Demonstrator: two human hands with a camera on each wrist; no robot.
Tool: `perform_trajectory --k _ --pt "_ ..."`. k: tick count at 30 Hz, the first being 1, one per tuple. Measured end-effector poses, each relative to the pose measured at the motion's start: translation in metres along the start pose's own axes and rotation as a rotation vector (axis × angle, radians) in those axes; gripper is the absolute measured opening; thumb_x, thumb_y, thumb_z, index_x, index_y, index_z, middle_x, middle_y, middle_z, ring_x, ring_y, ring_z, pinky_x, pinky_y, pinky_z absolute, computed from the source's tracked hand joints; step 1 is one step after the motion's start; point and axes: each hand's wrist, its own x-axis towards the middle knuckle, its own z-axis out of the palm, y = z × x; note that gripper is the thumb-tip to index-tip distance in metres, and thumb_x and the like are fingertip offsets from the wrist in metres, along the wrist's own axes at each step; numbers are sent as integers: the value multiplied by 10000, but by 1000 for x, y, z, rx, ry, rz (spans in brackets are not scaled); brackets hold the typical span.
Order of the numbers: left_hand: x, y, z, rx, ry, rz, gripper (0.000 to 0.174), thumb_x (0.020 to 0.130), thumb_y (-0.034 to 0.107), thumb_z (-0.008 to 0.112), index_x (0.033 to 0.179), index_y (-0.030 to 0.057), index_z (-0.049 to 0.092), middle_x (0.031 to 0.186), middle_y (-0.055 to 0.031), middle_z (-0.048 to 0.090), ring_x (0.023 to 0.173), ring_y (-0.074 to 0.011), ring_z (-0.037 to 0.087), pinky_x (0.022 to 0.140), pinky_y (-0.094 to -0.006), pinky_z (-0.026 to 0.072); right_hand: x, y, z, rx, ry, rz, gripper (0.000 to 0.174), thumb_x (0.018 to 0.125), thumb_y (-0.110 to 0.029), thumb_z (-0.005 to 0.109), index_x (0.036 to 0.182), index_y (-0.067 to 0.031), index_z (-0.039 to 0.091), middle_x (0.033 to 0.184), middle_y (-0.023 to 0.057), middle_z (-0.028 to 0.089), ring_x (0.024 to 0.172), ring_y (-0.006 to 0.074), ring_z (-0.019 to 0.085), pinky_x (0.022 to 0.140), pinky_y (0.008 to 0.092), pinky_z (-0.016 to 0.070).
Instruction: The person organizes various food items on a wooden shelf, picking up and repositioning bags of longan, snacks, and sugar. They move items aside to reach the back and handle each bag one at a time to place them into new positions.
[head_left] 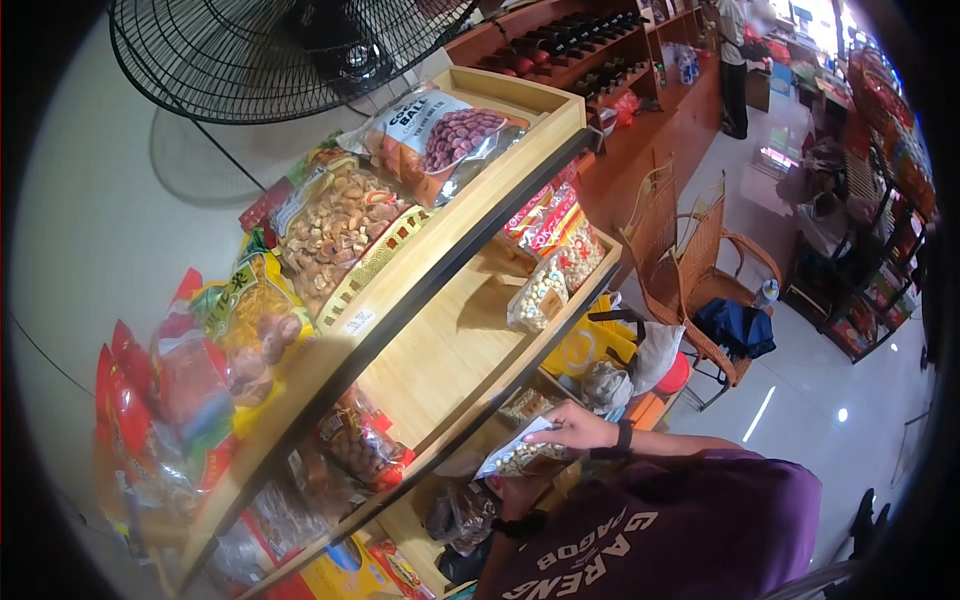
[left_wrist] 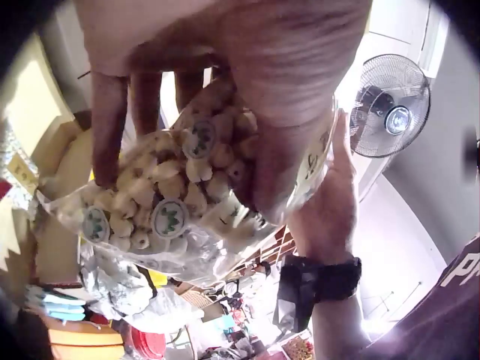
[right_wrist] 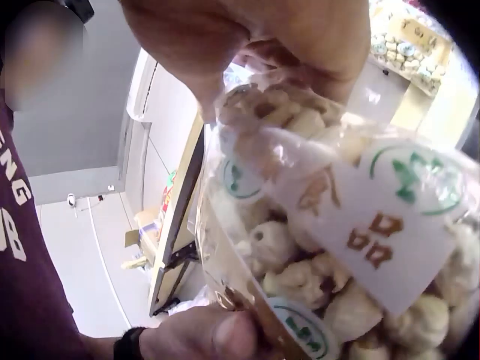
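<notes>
I'm watching a left hand (left_wrist: 251, 52) and a right hand (head_left: 580, 428) gripping one clear bag (left_wrist: 176, 191) beside wooden shelves (head_left: 430, 355).

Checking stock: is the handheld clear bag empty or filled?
Not empty: the bag has pale pieces crowding its clear plastic in both wrist views. Can't tell if completely full.

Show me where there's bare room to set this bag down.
Middle shelf: a bare wooden patch lies between the brown bag and the pale snack bag. Floor: open tile between the wicker chair and the black rack. Crowded: the top shelf, lined with bags, and around the held bag, with a dark bag close by.
</notes>
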Motion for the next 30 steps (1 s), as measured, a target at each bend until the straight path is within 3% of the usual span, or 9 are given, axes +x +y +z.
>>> perform_trajectory --k 1,4,5,11,12,14,18,26,30 --pt "-1 0 9 502 64 196 585 764 11 866 1267 -32 571 1122 -110 696 993 -173 678 823 -318 589 -1 -2 -4 8 -14 26 283 950 -266 750 1103 -28 758 838 64 730 744 68 597 667 276 492" --pt "6 18 -11 816 139 102 575 752 -4 869 1254 -26 588 1150 -113 697 1004 -168 674 849 -329 585 8 -36 -13 25 131 -44 331 911 -253 789 1158 -43 723 1033 67 740 960 98 650 857 279 509" --pt "8 22 -10 973 174 170 579 754 -6 867 1261 -23 587 1171 -114 692 1017 -168 671 864 -332 582 11 -23 -16 146 117 -43 427 899 -233 798 1265 -68 652 1222 57 689 1145 145 626 1008 323 477" --pt "44 65 7 813 155 598 676 758 -11 860 1351 -15 535 1305 -127 642 1152 -224 646 973 -350 557 22 -4 -32 0 426 -107 703 843 -251 836 1420 -69 478 1437 110 519 1352 254 494 1109 418 427" --pt "47 74 18 1009 192 751 686 762 -21 852 1363 -18 523 1325 -136 628 1171 -235 639 981 -351 555 25 -7 -38 -127 496 -110 734 830 -265 848 1425 -71 465 1444 114 509 1352 262 492 1104 419 426" --pt "65 90 28 912 235 911 611 748 33 881 1285 -41 599 1226 -115 685 1044 -196 676 939 -336 556 36 2 -49 -172 659 -102 804 797 -283 877 1429 -62 431 1439 152 477 1345 278 478 1123 417 391" --pt "98 125 34 944 268 939 518 765 -7 856 1234 -41 638 1157 -100 704 1011 -174 680 912 -324 546 51 29 -80 -324 813 -96 854 754 -293 897 1415 -40 420 1454 205 443 1377 364 437 1144 430 369" --pt "177 166 49 1071 186 886 596 748 -77 836 1292 -27 597 1222 -104 686 1070 -180 671 963 -323 535 77 46 -107 -478 822 -113 1157 642 -379 955 1533 -64 286 1563 231 333 1471 386 321 1225 456 288" --pt "229 171 56 1203 86 880 655 714 -9 882 1294 -33 578 1247 -101 665 1111 -184 645 998 -333 517 88 55 -108 -426 811 -146 1119 648 -253 948 1536 -86 287 1548 219 357 1457 380 349 1227 435 294"
